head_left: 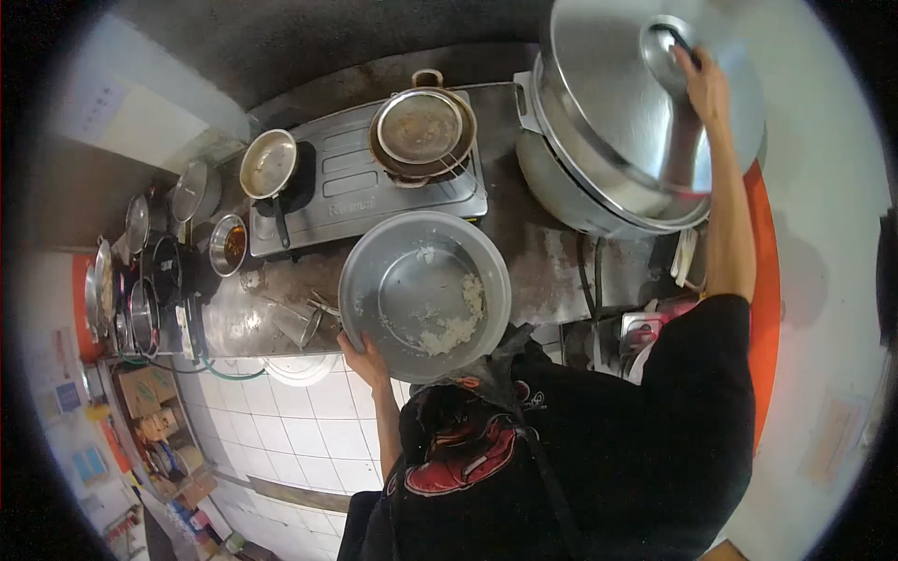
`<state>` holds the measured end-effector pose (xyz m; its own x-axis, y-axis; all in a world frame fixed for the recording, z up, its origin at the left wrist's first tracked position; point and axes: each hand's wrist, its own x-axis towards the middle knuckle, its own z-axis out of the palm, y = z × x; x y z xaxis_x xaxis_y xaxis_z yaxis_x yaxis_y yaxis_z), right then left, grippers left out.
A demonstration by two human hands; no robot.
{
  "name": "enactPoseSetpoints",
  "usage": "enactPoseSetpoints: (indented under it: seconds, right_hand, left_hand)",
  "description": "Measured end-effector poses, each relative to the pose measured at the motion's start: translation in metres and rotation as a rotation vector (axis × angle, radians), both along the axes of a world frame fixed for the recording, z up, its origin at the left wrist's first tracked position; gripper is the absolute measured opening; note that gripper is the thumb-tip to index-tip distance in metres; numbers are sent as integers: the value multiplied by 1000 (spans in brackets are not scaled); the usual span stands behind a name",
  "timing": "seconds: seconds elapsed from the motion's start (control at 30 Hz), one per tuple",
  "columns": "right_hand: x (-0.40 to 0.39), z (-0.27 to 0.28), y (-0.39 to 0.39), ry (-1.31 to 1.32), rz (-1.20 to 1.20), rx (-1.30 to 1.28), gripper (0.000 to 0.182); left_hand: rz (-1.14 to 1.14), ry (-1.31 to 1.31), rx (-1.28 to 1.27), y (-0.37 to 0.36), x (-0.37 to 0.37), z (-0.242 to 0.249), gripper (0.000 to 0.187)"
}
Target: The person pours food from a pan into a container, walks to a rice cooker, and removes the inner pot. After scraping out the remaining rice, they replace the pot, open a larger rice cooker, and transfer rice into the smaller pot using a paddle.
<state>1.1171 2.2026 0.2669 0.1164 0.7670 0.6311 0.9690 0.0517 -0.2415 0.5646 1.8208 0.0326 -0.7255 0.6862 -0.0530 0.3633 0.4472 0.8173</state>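
Note:
A wide metal pot with clumps of white rice on its bottom is held close to my body. My left hand grips its near left rim, with the fingers partly hidden. At the upper right, my right hand is closed on the dark handle of a large shiny lid. The lid is tilted over a big metal cooking pot, and a dark gap shows along their near edge. The big pot's inside is hidden under the lid.
Behind the rice pot stands a gas stove, bearing a small saucepan and a round strainer over a pan. A bowl of brown sauce and a metal funnel-like vessel are on the counter. Several pots crowd the far left.

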Motion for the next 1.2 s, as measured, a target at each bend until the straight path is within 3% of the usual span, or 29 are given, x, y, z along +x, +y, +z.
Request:
enactPoseSetpoints:
  seconds: [0.07,0.13,0.3,0.37,0.4,0.47,0.53,0.57,0.6,0.63,0.67,0.7,0.73,0.77,0.83,0.87,0.9,0.93,1.07,1.13,1.2]
  right_hand:
    - [-5,41,-1,-14,194,-25,45]
    - [-71,102,-31,298,238,-101,49]
    - [-199,155,-65,407,512,-95,47]
    - [-302,138,-79,556,420,293,43]
    - [-297,135,-69,614,763,11,39]
    - [-367,134,-80,628,963,-127,33]
    - [-445,105,-100,842,1038,-214,25]
    - [-474,99,-96,853,1152,-497,22]
    - [-506,83,-101,726,1232,-499,30]
    - [-548,80,-131,599,1067,-388,39]
    - [-581,65,-133,489,1095,-610,50]
    - [-616,42,-137,342,1233,-422,60]
    - [-653,14,-146,395,1348,-456,49]
    - [-681,-2,-167,188,1504,-43,40]
    - [-744,-35,-203,342,1414,-673,44]
    - [-783,-92,-204,257,1604,-441,45]
    - [-798,-93,-231,287,1486,-722,46]
    - [-810,-110,-248,235,1463,-806,40]
    - [-819,-165,-297,282,1554,-818,43]
    - [-817,-186,-308,295,1567,-1063,42]
    - [-810,-203,-308,271,1540,-1137,41]
  left_hand:
    - [-89,54,117,-5,-5,-7,33]
    - [-86,88,113,-5,-8,-13,35]
    - [-14,7,109,-2,-5,-14,42]
    - [45,-16,146,-8,-8,-16,43]
    - [74,-43,187,-9,-7,-9,41]
    - [125,-145,234,-20,-9,2,39]
    - [173,-234,206,-38,-15,13,40]
    - [150,-342,186,-48,-20,17,40]
    - [180,-342,196,-58,-28,18,40]
    - [220,-442,213,-71,-35,18,42]
    - [257,-543,229,-85,-42,19,44]
    - [344,-468,231,-102,-50,-4,44]
    - [460,-531,196,-114,-58,5,44]
    - [521,-474,208,-134,-67,-11,45]
    - [658,-444,238,-172,-81,-44,44]
    - [737,-468,258,-188,-86,-53,43]
    - [810,-512,280,-204,-88,-59,41]
    - [877,-554,303,-215,-89,-63,39]
    - [974,-571,246,-251,-83,-74,41]
    - [1020,-585,211,-264,-77,-81,43]
    - [1076,-632,159,-269,-78,-91,44]
